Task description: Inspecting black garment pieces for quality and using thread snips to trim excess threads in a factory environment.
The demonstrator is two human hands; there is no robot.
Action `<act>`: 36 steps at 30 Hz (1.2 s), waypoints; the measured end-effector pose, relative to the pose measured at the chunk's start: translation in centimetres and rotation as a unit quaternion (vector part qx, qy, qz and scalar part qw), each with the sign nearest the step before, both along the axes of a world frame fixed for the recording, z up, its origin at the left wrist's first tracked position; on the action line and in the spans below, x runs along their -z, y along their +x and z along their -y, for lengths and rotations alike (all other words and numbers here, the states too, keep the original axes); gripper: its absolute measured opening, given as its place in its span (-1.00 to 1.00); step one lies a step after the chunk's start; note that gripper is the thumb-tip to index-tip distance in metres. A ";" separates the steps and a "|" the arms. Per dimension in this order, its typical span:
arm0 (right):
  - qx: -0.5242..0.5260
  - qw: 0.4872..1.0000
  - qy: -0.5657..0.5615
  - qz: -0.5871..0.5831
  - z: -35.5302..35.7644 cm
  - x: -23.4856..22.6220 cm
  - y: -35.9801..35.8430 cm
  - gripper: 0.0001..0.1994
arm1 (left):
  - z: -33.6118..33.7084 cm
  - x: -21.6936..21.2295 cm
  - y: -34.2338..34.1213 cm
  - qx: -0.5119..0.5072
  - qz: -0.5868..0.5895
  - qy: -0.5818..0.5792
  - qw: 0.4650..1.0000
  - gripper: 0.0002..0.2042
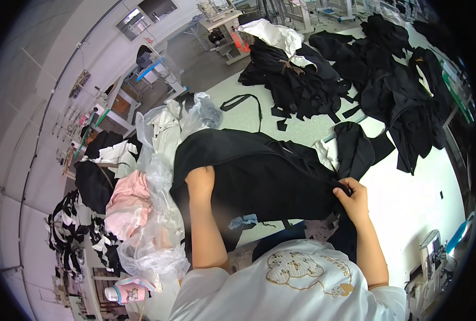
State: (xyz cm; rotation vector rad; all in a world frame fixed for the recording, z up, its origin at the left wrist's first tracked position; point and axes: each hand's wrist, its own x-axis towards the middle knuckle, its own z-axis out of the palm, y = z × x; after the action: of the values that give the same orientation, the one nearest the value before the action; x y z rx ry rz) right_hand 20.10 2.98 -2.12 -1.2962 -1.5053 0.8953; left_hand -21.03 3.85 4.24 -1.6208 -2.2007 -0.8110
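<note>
Right hand (354, 201) pinches the black cloth (270, 184); left hand (201, 180), fingers covered, grip unclear. Wide apart, they're probably holding it spread.

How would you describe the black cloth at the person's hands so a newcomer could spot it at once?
Find the pale worktable, then its near side, by the white shirt. A broad black cloth spreads there between the left hand and right hand. Unlike the black heaps farther back, it is the one the hands touch.
</note>
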 end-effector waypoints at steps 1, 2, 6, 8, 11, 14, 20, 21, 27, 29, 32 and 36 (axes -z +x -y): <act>0.005 1.000 -0.005 0.002 -0.1 -0.2 0.1 -0.84 | 0.8 -0.9 0.5 -0.060 -0.020 -0.127 0.990 -0.70; 0.004 0.999 -0.038 -0.012 -0.1 -0.4 0.5 -0.82 | 1.9 -3.7 2.9 -0.113 -0.040 -0.254 0.960 -0.75; -0.003 0.999 -0.031 -0.017 0.0 -1.3 0.8 -0.82 | 6.2 -7.4 10.9 0.142 0.086 -0.043 0.985 -0.85; -0.019 1.000 -0.009 -0.013 0.3 -2.4 0.7 -0.82 | 4.7 -5.3 14.8 0.368 0.242 0.004 0.898 -0.82; -0.074 0.997 0.028 0.018 0.5 -5.3 -0.2 -0.82 | 1.9 -3.1 19.7 0.501 0.220 -0.040 0.836 -0.68; -0.066 0.996 0.061 0.016 0.0 -6.8 -0.9 -0.81 | -0.5 -1.5 20.8 0.530 0.338 -0.190 0.754 -0.84; 0.048 0.982 0.183 0.010 -2.1 -6.0 -2.2 -0.75 | -3.2 -0.6 19.0 0.537 0.542 -0.273 0.586 -0.70; 0.073 0.980 0.187 -0.002 -1.7 -6.5 -2.3 -0.80 | -3.4 -0.8 18.2 0.527 0.571 -0.284 0.562 -0.62; -0.105 0.993 -0.019 -0.059 1.0 -7.3 -1.9 -0.72 | -3.2 -2.1 17.7 0.508 0.601 -0.281 0.549 -0.51; -0.104 0.990 -0.062 -0.076 0.4 -5.5 -2.7 -0.70 | -3.2 -2.5 17.9 0.528 0.575 -0.289 0.554 -0.50; -0.108 0.984 -0.098 -0.103 -0.8 -4.9 -3.5 -0.71 | -2.9 -2.8 17.9 0.525 0.570 -0.310 0.550 -0.48; -0.134 0.976 -0.100 -0.138 -1.4 -4.4 -4.7 -0.76 | -2.8 -2.7 17.6 0.532 0.562 -0.309 0.553 -0.48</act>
State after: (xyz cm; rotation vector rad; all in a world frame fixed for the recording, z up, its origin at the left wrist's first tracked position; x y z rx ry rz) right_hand 15.42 4.39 2.28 -1.0681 -1.4137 1.3734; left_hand -3.48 6.68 6.90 -3.7687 -1.8183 -1.9540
